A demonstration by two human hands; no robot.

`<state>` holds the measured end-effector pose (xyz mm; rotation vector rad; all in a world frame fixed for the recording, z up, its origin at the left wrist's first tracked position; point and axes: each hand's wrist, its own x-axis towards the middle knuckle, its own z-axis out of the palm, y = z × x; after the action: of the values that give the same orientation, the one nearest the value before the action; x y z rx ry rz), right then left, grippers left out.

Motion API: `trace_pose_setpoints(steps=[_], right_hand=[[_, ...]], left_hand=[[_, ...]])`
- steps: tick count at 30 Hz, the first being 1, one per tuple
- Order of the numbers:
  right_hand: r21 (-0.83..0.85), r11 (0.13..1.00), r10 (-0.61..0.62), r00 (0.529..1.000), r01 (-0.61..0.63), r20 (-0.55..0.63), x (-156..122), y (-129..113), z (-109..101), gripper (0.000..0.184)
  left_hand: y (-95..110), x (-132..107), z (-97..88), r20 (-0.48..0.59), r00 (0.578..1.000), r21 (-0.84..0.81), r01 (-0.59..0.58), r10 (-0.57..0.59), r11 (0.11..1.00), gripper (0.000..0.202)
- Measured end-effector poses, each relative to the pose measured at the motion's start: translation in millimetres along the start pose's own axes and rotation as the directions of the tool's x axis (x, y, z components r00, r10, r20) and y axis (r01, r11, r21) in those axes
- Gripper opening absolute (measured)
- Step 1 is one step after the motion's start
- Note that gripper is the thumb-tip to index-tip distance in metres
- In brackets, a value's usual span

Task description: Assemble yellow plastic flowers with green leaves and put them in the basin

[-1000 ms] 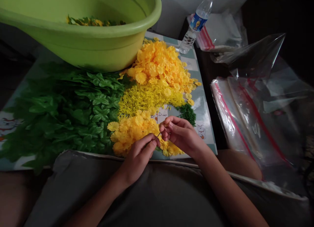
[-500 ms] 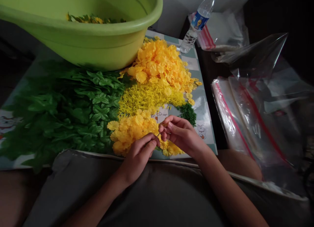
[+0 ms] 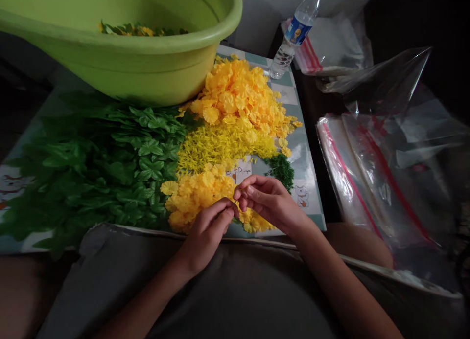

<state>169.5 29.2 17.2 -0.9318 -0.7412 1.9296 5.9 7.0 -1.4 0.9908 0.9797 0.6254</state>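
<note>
Low over the near pile of yellow artificial petals (image 3: 198,192), my two hands almost meet at the fingertips. My left hand (image 3: 209,229) is closed in a pinch on a thin dark stem (image 3: 235,202). My right hand (image 3: 273,199) pinches the stem's other end between thumb and forefinger, its remaining fingers curled loosely. Any small piece at that tip is mostly hidden by the fingers. Behind the hands lies a heap of small yellow-green sprigs (image 3: 220,146), with a small dark green tuft (image 3: 281,170) to its right.
Green artificial leaves (image 3: 121,153) cover the table's left side. A large green basin (image 3: 147,65) at the back contains some leaves and yellow bits. Beyond the sprigs is a bigger yellow petal pile (image 3: 242,92). A water bottle (image 3: 293,38) and clear plastic bags (image 3: 367,168) are at right.
My right hand has moved slightly left, closer to my left fingertips, so less of the stem shows between them. My left hand has barely moved.
</note>
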Motion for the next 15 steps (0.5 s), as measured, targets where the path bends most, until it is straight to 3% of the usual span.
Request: trace_pose_setpoints(steps=[9, 13, 15], right_hand=[[-0.339, 0.939, -0.031, 0.996, 0.058, 0.086, 1, 12, -5, 0.007], [-0.428, 0.901, -0.033, 0.996, 0.067, 0.087, 1, 11, -6, 0.006], [-0.503, 0.861, -0.075, 0.997, 0.073, 0.015, 4, 12, -10, 0.007]], left_hand=[[0, -2, 1.8, -0.071, 0.997, 0.029, -0.016, 0.018, 0.999, 0.023], [2, 1, 2.9, -0.180, 0.979, 0.087, -0.080, 0.095, 0.993, 0.024], [2, 2, 0.3, -0.244, 0.965, 0.031, -0.093, 0.098, 0.995, 0.028]])
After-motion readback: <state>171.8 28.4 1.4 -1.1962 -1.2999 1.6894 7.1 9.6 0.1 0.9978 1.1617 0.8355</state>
